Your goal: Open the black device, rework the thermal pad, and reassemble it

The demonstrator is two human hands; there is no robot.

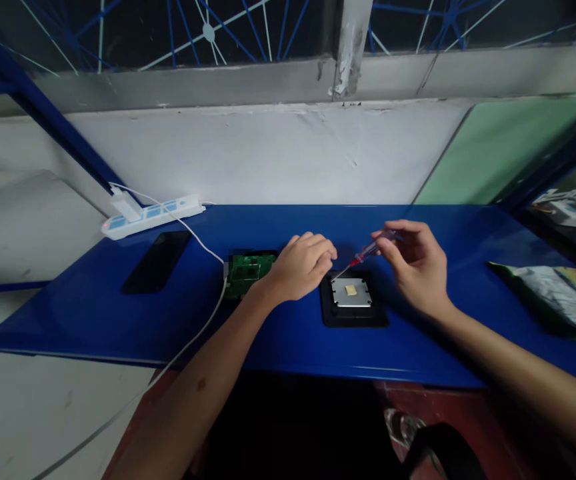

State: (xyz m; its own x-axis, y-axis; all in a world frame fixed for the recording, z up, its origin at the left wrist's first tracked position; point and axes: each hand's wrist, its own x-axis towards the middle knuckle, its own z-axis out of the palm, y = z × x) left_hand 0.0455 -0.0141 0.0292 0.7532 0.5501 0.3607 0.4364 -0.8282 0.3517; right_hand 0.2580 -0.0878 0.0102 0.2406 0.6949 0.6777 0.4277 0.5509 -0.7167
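My right hand (415,267) grips a screwdriver (368,251) with a clear handle and a red collar. Its thin shaft slants down to the left, its tip at the upper left corner of a silver metal plate (343,298). That plate, with a small yellowish square pad (351,291) on it, lies in a black square case (329,313). Left of the case is my left hand (305,265), fingers curled together; whether they hold anything is hidden. Beside its wrist, a green circuit board (243,275) is partly covered by the hand and forearm.
On the blue table (278,343), a black phone (157,262) lies at the left, near a white power strip (153,215). A white cable (203,323) runs past the board and over the front edge. A foil packet (558,297) lies at the right.
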